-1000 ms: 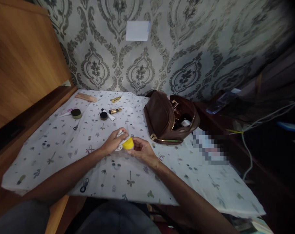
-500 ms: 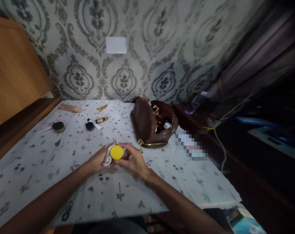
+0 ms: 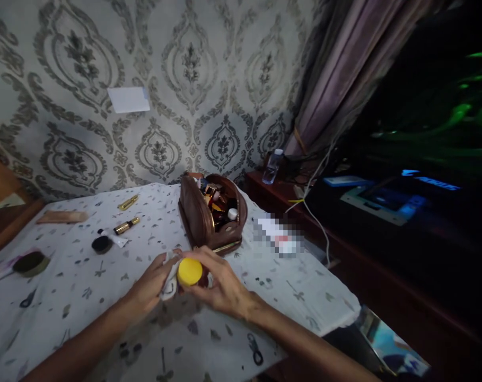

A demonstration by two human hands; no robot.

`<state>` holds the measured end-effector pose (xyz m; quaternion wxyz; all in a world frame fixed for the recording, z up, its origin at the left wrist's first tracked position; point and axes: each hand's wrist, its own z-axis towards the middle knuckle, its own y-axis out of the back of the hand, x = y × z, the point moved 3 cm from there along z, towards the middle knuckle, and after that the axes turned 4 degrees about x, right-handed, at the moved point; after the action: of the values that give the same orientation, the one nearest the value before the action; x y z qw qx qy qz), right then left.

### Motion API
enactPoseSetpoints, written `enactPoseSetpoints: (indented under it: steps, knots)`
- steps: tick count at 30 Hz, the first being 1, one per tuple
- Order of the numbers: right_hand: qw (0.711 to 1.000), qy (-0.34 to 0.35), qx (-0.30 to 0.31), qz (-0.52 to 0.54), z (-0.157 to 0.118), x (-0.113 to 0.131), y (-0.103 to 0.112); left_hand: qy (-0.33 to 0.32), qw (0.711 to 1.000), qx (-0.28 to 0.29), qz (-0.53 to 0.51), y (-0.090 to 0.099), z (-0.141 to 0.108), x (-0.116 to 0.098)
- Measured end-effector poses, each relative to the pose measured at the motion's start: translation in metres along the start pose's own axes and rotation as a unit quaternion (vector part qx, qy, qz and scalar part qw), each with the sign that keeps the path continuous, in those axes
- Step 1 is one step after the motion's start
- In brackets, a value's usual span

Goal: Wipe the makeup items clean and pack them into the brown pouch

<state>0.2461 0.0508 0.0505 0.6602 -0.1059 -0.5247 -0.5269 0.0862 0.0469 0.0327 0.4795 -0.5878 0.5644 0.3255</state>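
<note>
Above the front part of the table, my right hand is closed round a small jar with a yellow lid. A crumpled white cloth is gripped in my left hand and presses against the jar's left side. The jar's body is mostly hidden by my fingers. Just beyond my hands stands a brown bag, unzipped, with several small cosmetic items inside, among them one with a white cap.
Left on the patterned cloth lie a dark round jar, a green-lidded tin, a gold tube, a gold clip-like item and a beige tube. A clear bottle stands behind, right.
The view has turned to the right, so the bag and table items appear further left. Both hands still hold the jar and the cloth, and the jar looks slightly tilted.
</note>
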Motion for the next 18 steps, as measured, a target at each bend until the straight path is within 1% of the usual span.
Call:
enactPoseSetpoints:
  steps: [1, 2, 3, 4, 5, 6, 7, 8, 9, 10, 11, 12, 14, 16, 18]
  knots:
    - [1.000, -0.009, -0.013, 0.004, -0.002, 0.003, 0.012, -0.023, 0.998, 0.020, 0.052, -0.008, 0.004, -0.010]
    - [0.999, -0.016, -0.034, 0.011, -0.004, 0.006, 0.026, -0.061, 0.989, 0.041, 0.126, -0.016, 0.009, -0.023]
    - [0.998, -0.027, -0.058, 0.021, -0.006, 0.008, 0.039, -0.112, 0.968, 0.062, 0.217, -0.024, 0.013, -0.036]
    - [0.995, -0.039, -0.084, 0.038, -0.008, 0.008, 0.053, -0.174, 0.930, 0.077, 0.315, -0.032, 0.017, -0.051]
    - [0.991, -0.052, -0.110, 0.059, -0.009, 0.008, 0.067, -0.236, 0.877, 0.077, 0.411, -0.038, 0.021, -0.064]
    - [0.986, -0.067, -0.132, 0.080, -0.010, 0.007, 0.079, -0.289, 0.817, 0.066, 0.495, -0.043, 0.025, -0.075]
    - [0.980, -0.079, -0.153, 0.097, -0.010, 0.004, 0.091, -0.330, 0.755, 0.048, 0.565, -0.047, 0.030, -0.084]
    - [0.975, -0.091, -0.169, 0.110, -0.010, 0.001, 0.101, -0.358, 0.700, 0.028, 0.618, -0.048, 0.034, -0.090]
    - [0.971, -0.096, -0.183, 0.120, -0.008, -0.003, 0.111, -0.378, 0.654, 0.010, 0.655, -0.048, 0.038, -0.093]
    - [0.968, -0.097, -0.192, 0.126, -0.006, -0.006, 0.119, -0.393, 0.619, -0.004, 0.680, -0.047, 0.042, -0.094]
    - [0.967, -0.093, -0.197, 0.129, -0.004, -0.009, 0.125, -0.407, 0.594, -0.013, 0.694, -0.045, 0.044, -0.093]
    - [0.968, -0.084, -0.198, 0.129, -0.001, -0.012, 0.131, -0.420, 0.578, -0.017, 0.699, -0.043, 0.046, -0.092]
    - [0.974, -0.064, -0.186, 0.111, 0.008, -0.016, 0.138, -0.447, 0.564, -0.010, 0.695, -0.038, 0.048, -0.087]
    - [0.984, -0.041, -0.159, 0.067, 0.018, -0.018, 0.142, -0.467, 0.563, 0.000, 0.682, -0.035, 0.048, -0.082]
    - [0.991, -0.015, -0.129, 0.006, 0.030, -0.018, 0.142, -0.481, 0.569, 0.002, 0.667, -0.034, 0.048, -0.080]
